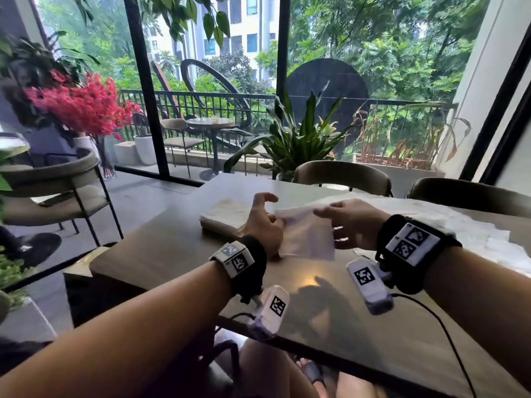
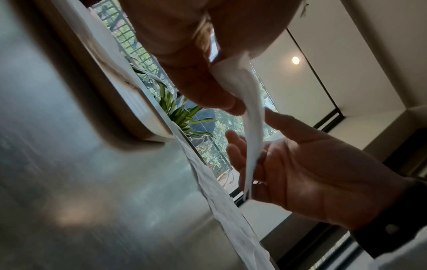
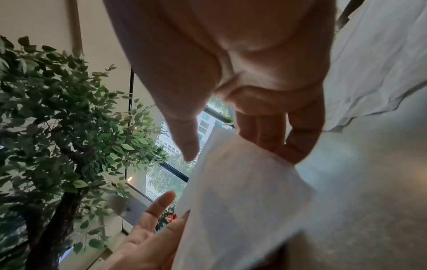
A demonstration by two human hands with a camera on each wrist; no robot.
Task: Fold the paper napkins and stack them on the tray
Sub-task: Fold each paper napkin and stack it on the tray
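A white paper napkin [image 1: 307, 239] hangs above the table between both hands. My left hand [image 1: 271, 216] pinches its left corner between thumb and fingers, with the forefinger lifted free; the left wrist view shows the napkin [image 2: 238, 87] squeezed under the thumb [image 2: 208, 95]. My right hand [image 1: 330, 216] touches the top right edge with nearly straight fingers [image 3: 284, 146]. Its thumb [image 3: 187, 146] stands apart from the napkin [image 3: 242, 191]. The tray [image 1: 212, 226], at my left hand's far side, holds a stack of folded napkins [image 1: 227, 209].
Loose crumpled napkins [image 1: 465, 228] lie spread over the table's right side. Two chairs [image 1: 342, 173] stand at the far edge and another at the left [image 1: 57, 179]. The table edge [image 1: 120, 271] runs close by my left forearm. Cables hang from both wrist cameras.
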